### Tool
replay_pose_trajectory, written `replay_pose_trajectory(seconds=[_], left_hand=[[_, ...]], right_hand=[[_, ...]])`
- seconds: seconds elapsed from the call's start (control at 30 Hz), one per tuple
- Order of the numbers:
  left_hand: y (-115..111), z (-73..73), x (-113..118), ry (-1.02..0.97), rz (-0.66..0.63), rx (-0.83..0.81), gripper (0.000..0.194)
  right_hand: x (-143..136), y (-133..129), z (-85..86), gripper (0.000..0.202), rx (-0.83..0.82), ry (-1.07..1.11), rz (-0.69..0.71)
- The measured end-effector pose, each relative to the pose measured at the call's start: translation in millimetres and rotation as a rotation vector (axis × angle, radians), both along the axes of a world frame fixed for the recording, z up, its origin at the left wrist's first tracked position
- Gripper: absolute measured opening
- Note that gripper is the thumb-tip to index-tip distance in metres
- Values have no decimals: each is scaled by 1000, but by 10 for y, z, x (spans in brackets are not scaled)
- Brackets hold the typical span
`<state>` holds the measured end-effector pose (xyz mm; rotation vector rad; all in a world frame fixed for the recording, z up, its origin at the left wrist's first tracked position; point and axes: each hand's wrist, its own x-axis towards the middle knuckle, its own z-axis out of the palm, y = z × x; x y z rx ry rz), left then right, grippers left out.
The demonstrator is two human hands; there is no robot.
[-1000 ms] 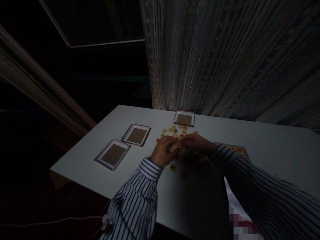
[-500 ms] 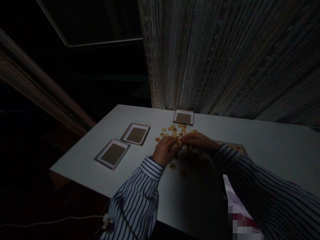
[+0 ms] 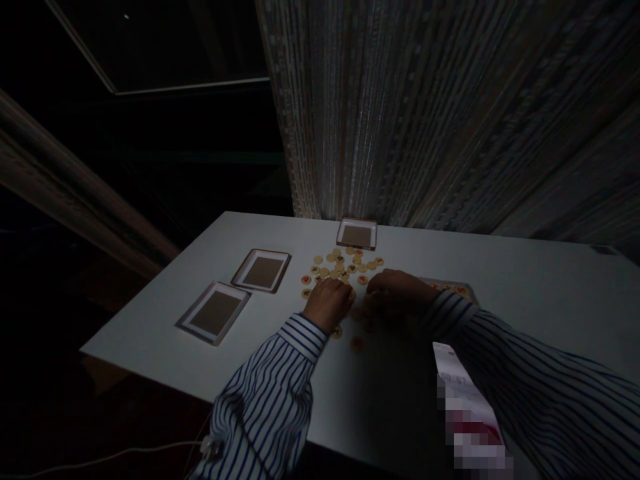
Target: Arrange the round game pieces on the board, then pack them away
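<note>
Moved apart since the earlier frame, my left hand (image 3: 329, 305) and right hand (image 3: 397, 290) curl downward; I cannot tell whether either grips anything. Round, flat, pale-yellow discs (image 3: 335, 274) with red or black characters lie just beyond and between them.

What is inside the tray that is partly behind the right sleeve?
Inside the tray, some round pieces with red marks are visible along the far side. The right sleeve hides much of the nearer part, so what lies there cannot be seen.
</note>
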<state>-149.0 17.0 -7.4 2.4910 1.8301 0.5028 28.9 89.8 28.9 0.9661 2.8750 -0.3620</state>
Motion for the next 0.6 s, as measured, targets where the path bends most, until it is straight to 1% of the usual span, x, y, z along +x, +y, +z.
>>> replay_pose_trajectory(seconds=[0.07, 0.2, 0.37, 0.5, 0.6], left_hand=[[10, 34, 16, 45, -3, -10, 22], [57, 128, 43, 129, -27, -78, 21], [159, 246, 81, 223, -27, -183, 20], [213, 306, 98, 289, -34, -243, 18], [218, 329, 98, 295, -37, -255, 18]], right_hand=[[-8, 12, -12, 26, 5, -53, 27], [-35, 26, -43, 26, 22, -96, 26], [-65, 9, 1, 26, 8, -135, 63], [-78, 4, 10, 26, 22, -155, 39], [-78, 15, -16, 26, 48, -140, 71]])
